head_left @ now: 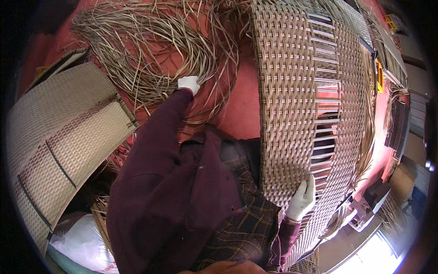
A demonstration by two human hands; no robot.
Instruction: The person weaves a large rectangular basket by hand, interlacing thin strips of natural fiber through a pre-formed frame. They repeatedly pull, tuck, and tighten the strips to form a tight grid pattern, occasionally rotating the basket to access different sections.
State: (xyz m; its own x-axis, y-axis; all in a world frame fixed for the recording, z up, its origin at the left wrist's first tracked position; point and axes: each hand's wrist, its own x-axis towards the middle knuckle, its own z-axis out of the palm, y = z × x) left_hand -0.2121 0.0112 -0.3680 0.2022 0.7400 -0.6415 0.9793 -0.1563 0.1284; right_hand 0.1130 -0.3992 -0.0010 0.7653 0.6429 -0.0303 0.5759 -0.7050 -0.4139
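Left hand: white-gloved, the left hand (189,84) sits curled at the near edge of the strands; its fingertips are hidden, so I cannot tell whether it is clamped on any of them.
Right hand: also gloved, the right hand (303,200) lies against the woven panel beside the bare band, fingers pointing away from the body; I cannot tell whether anything is pinched there. The two hands are well apart.
Woven panel: the woven panel (286,86) is on the person's right, its long edge running away from the body.
Strands: the strands (137,68) lie in a loose, looping heap ahead and to the left, over a red surface (241,98).
Handling: strands probably come away cleanest when drawn singly along their own curve, since a sideways tug could knot the heap; a steady right palm should keep the panel from shifting.
Weave: tan and brown, tight and ribbed, bowed to the eye partly by the lens.
Bare band: shiny, thin rods (326,121) cross the gap between two woven stretches like ladder rungs.
Strand texture: flat, narrow, ribbon-like, springy-looking.
Second panel: a paler, finely woven second panel (48,114) curves at far left, with dark straps (59,163) across it.
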